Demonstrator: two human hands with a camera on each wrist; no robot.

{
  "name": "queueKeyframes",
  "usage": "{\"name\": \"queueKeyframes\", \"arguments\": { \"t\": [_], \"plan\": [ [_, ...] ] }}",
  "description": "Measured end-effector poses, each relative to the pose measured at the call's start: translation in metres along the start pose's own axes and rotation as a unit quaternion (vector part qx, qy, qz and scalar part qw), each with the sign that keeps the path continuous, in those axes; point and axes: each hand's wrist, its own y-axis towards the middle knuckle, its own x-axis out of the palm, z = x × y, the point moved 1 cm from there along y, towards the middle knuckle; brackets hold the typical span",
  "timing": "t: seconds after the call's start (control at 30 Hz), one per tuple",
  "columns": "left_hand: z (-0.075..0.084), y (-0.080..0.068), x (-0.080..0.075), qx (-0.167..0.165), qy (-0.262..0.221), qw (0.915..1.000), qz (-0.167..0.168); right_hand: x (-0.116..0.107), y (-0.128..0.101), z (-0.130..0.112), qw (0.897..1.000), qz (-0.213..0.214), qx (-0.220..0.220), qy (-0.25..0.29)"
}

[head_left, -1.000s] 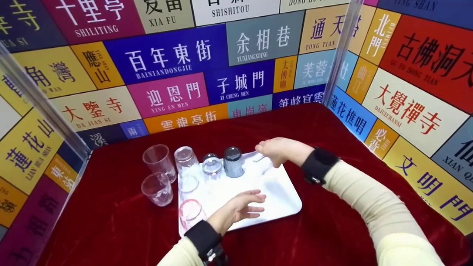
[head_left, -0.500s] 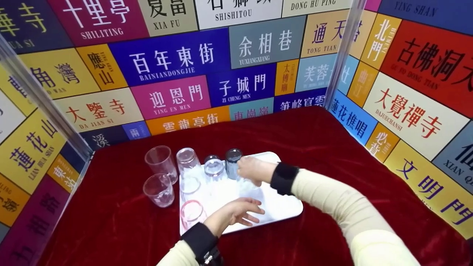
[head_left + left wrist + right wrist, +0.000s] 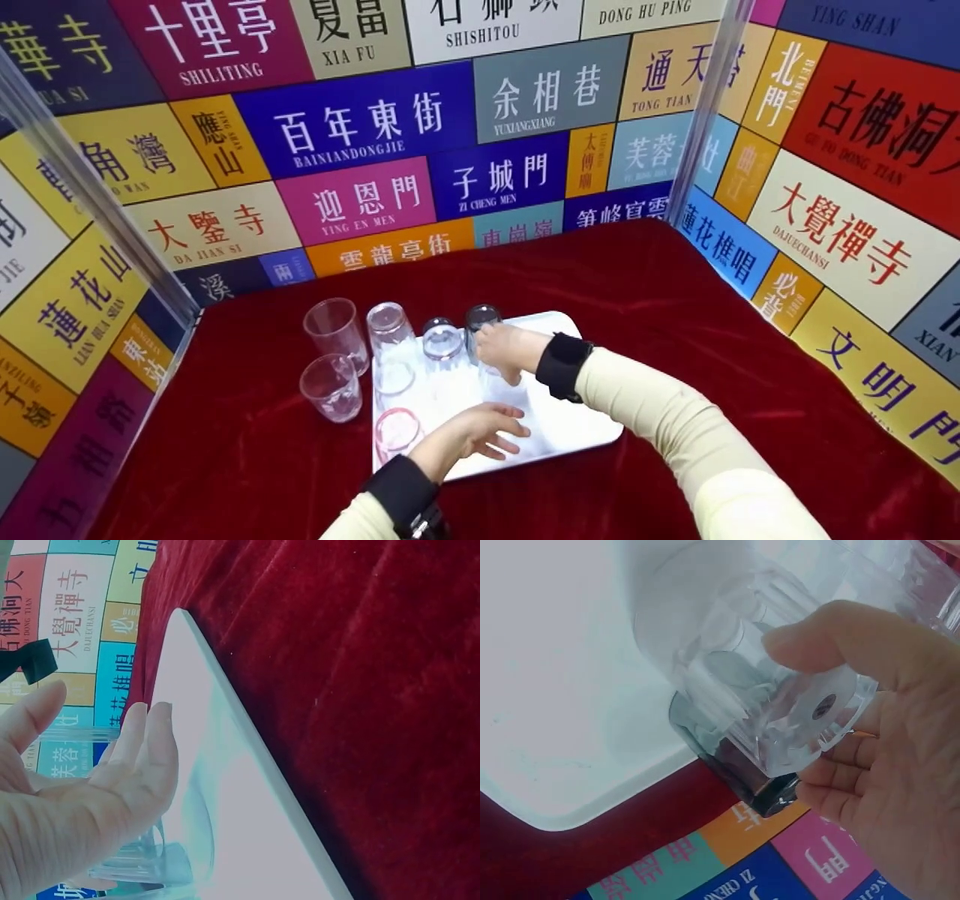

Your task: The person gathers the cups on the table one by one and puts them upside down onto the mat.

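Note:
My right hand point(image 3: 513, 351) grips a clear faceted glass point(image 3: 810, 716), base up, over the white tray point(image 3: 581, 420); the thumb lies on one side and the fingers curl round the other. Right beside it stands a smoky grey glass point(image 3: 480, 313), also upside down, partly hidden by the hand. My left hand point(image 3: 474, 433) hovers above the tray's front part, fingers spread and holding nothing. In the left wrist view, the left hand's fingers point(image 3: 154, 742) are apart from the tray surface. Whether the held glass's rim touches the tray is hard to tell.
Upside-down glasses stand along the tray's back and left: a tall clear one point(image 3: 390, 321), another clear one point(image 3: 442, 346) and a pink-rimmed one point(image 3: 397, 431). Two clear tumblers, one farther back point(image 3: 334, 330) and one nearer point(image 3: 330, 390), stand upright on the red cloth point(image 3: 225, 420).
My right hand has moved left and slightly down from the tray's back right, bringing the clear glass next to the grey one. The left hand has barely moved.

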Motion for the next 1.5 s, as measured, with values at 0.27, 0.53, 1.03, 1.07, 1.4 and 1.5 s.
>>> {"name": "queueKeyframes", "arguments": {
  "t": [0.27, 0.53, 1.03, 1.07, 1.4, 1.5],
  "plan": [
    [0.009, -0.010, -0.007, 0.019, 0.015, 0.9996, 0.010, 0.003, -0.011, 0.008, 0.982, 0.060, -0.036, 0.176],
    [0.026, -0.066, -0.064, 0.159, 0.042, 0.9864, 0.001, 0.080, -0.061, 0.062, 0.800, 0.286, 0.068, 0.523],
    [-0.073, -0.145, -0.210, 0.061, 0.418, 0.8181, 0.390, 0.227, -0.146, 0.073, 0.720, 0.272, 0.288, 0.570],
    [-0.082, -0.142, -0.210, 0.038, 0.441, 0.8106, 0.384, 0.227, -0.147, 0.073, 0.720, 0.270, 0.291, 0.570],
    [-0.104, -0.098, -0.197, 0.028, 0.473, 0.7891, 0.391, 0.213, -0.138, 0.070, 0.717, 0.288, 0.281, 0.569],
    [-0.106, -0.089, -0.199, 0.033, 0.446, 0.7995, 0.401, 0.211, -0.140, 0.069, 0.713, 0.292, 0.284, 0.571]
  ]
}}
